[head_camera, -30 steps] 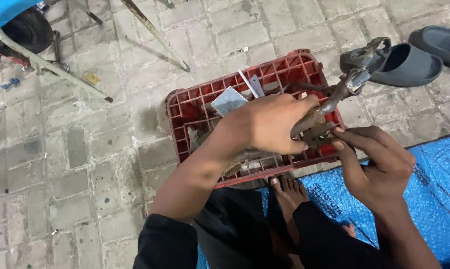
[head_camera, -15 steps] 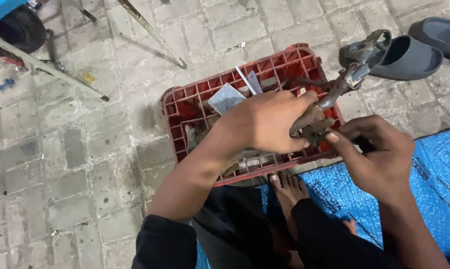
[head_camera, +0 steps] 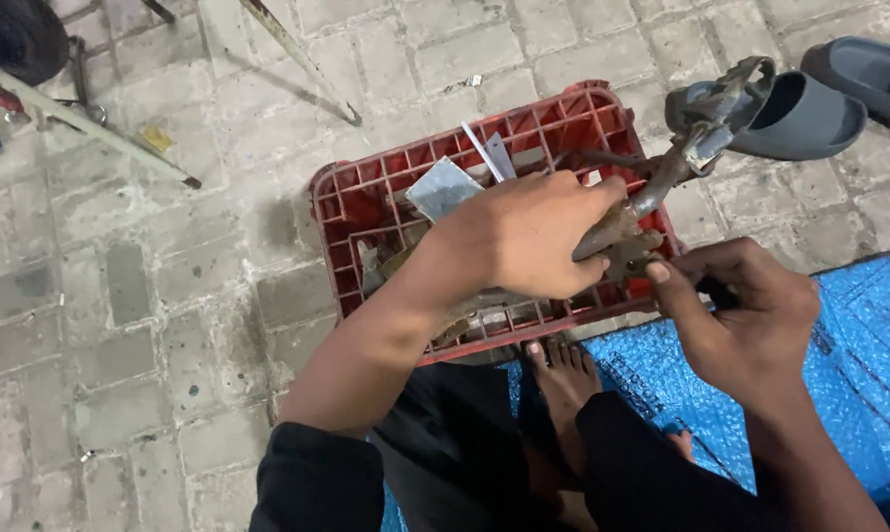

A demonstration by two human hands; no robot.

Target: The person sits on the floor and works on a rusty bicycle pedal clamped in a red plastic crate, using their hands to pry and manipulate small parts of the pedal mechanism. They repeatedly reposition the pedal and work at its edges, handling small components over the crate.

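Observation:
My left hand [head_camera: 533, 236] grips the lower end of a rusty metal part [head_camera: 661, 172], a long bar with a grey clamp-like head that points up and to the right. My right hand [head_camera: 735, 315] pinches a small fitting at the bar's lower end, fingers closed on it; what lies between the fingers is hidden. Both hands hover over a red plastic crate [head_camera: 366, 197] that holds metal scraps and a flat grey sheet piece [head_camera: 443, 187].
A bare foot [head_camera: 563, 379] rests at the crate's near edge. A blue tarp [head_camera: 858, 355] covers the ground on the right. Two grey slippers [head_camera: 809, 113] lie at the top right. Thin metal rods [head_camera: 297, 59] and a wheel [head_camera: 16, 39] lie on the paving at the top left.
The view has shifted slightly. Both hands keep their hold on the rusty part, and my right-hand fingers have worked a little at its lower end.

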